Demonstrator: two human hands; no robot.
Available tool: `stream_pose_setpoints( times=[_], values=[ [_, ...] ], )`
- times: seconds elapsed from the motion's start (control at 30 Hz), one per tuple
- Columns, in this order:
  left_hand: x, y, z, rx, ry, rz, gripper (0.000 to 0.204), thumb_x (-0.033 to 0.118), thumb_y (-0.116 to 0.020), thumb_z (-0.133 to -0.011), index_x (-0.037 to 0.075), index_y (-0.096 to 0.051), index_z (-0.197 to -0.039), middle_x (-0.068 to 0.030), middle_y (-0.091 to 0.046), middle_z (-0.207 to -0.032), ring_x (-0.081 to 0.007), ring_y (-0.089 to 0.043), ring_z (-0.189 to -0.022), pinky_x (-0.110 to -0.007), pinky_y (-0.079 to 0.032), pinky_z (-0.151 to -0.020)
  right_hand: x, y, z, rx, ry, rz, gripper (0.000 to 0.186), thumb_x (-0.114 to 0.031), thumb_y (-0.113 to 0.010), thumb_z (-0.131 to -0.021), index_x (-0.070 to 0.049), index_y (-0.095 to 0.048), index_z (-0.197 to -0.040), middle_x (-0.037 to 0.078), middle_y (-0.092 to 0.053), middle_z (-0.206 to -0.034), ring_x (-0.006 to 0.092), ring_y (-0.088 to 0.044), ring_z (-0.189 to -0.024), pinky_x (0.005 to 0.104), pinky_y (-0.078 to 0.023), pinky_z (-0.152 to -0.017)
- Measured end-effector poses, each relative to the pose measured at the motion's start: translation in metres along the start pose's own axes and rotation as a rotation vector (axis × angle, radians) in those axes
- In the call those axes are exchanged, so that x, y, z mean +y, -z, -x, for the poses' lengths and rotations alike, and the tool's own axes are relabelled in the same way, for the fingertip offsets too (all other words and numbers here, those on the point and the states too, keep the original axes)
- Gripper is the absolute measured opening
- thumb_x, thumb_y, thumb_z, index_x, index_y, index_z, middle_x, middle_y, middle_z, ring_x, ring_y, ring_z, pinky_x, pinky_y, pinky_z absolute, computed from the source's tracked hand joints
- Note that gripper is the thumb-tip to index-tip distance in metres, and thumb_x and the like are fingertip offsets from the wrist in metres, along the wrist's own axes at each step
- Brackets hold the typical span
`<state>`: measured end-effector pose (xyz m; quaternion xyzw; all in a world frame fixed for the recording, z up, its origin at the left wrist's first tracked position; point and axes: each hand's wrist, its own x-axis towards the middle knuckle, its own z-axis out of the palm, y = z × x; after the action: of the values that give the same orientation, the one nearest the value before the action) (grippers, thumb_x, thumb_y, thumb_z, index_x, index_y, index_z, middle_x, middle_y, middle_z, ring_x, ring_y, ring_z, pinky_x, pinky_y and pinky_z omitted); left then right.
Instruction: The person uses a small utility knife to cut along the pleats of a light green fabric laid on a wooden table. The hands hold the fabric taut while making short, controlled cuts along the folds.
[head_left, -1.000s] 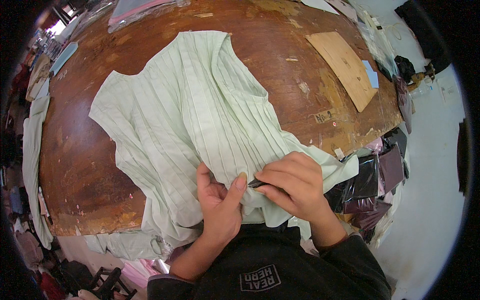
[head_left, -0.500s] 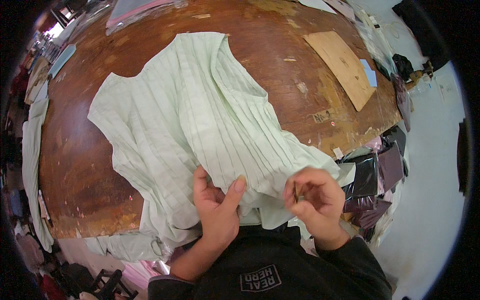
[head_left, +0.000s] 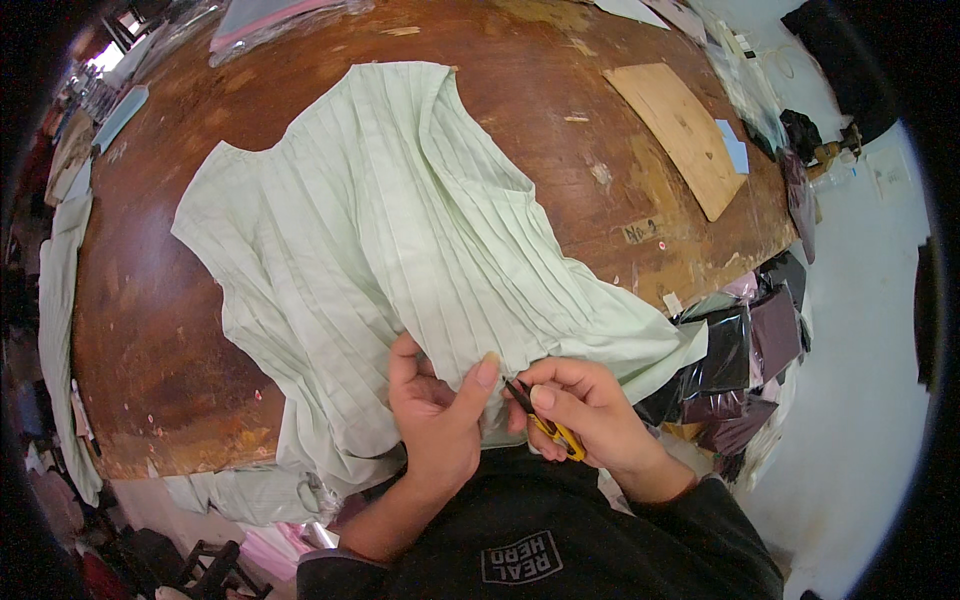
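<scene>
A pale green pleated sleeveless garment (head_left: 330, 220) lies spread over the table, its near edge gathered toward me. My left hand (head_left: 437, 410) pinches that near edge between thumb and fingers. Just to its right, my right hand (head_left: 590, 415) grips small yellow-and-black thread snips (head_left: 547, 425). Their dark tips meet the cloth's edge beside my left thumb. Whether the blades are apart or together is too small to tell. Part of my left fingers is hidden by the fabric.
Under the garment is a worn brown wooden table (head_left: 150, 330). A tan board (head_left: 685, 135) lies at the far right with a blue card (head_left: 733, 148). Dark plastic-wrapped packages (head_left: 775, 335) are piled beyond the right edge. More pale green cloth (head_left: 62, 340) hangs along the left edge.
My right hand has moved left and slightly down, bringing the snips against the cloth's edge near my left thumb. The left hand keeps its hold, and the garment barely shifts.
</scene>
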<state>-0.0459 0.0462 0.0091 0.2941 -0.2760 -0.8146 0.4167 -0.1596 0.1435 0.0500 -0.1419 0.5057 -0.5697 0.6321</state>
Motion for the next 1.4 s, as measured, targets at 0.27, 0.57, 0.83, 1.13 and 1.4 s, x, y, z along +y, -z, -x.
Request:
stream_pose_setpoints(
  times=[0.27,0.57,0.83,1.13,1.4],
  values=[
    [0.0001,-0.0003,0.0006,0.009,0.004,-0.010,0.053,-0.010,-0.068,-0.081,0.001,-0.041,-0.125,-0.0114,-0.054,-0.120,-0.0164,-0.058,-0.107,-0.028,-0.049,-0.089,0.0061,-0.0001,-0.0032,0.013,0.080,-0.084,0.022,-0.018,-0.059,-0.097,0.000,-0.058,-0.109,0.010,-0.065,-0.084,0.0094,-0.054,-0.053,0.0227,-0.040,-0.044],
    [-0.0019,-0.0004,0.0000,-0.010,-0.030,-0.052,0.053,-0.007,-0.069,-0.083,0.000,-0.041,-0.127,-0.0118,-0.055,-0.119,-0.0153,-0.059,-0.106,-0.026,-0.050,-0.086,0.0094,0.0023,-0.0062,0.060,0.110,-0.056,0.019,-0.014,-0.062,-0.095,0.001,-0.061,-0.104,0.009,-0.066,-0.080,0.0077,-0.050,-0.049,0.0221,-0.036,-0.042],
    [-0.0016,-0.0004,0.0006,-0.024,-0.050,-0.103,0.054,-0.005,-0.069,-0.083,0.000,-0.040,-0.128,-0.0124,-0.056,-0.120,-0.0156,-0.059,-0.106,-0.026,-0.050,-0.086,0.0038,0.0049,-0.0072,0.057,0.083,0.005,0.015,-0.009,-0.059,-0.095,0.003,-0.059,-0.103,0.015,-0.066,-0.081,0.0107,-0.048,-0.048,0.0240,-0.035,-0.043],
    [-0.0037,0.0002,0.0010,-0.053,-0.107,-0.123,0.056,-0.006,-0.068,-0.083,-0.001,-0.039,-0.130,-0.0127,-0.056,-0.120,-0.0165,-0.058,-0.108,-0.028,-0.049,-0.089,0.0058,0.0047,-0.0090,0.072,0.089,-0.015,0.013,-0.008,-0.061,-0.094,0.003,-0.060,-0.101,0.014,-0.066,-0.078,0.0102,-0.048,-0.047,0.0235,-0.034,-0.042],
    [-0.0018,-0.0006,0.0010,-0.041,-0.072,-0.125,0.055,-0.005,-0.069,-0.083,-0.001,-0.039,-0.130,-0.0128,-0.055,-0.119,-0.0161,-0.058,-0.107,-0.027,-0.049,-0.088,0.0113,0.0054,-0.0098,0.076,0.141,0.010,0.015,-0.010,-0.065,-0.092,0.002,-0.062,-0.101,0.007,-0.065,-0.076,0.0054,-0.047,-0.050,0.0215,-0.034,-0.042]
  ],
)
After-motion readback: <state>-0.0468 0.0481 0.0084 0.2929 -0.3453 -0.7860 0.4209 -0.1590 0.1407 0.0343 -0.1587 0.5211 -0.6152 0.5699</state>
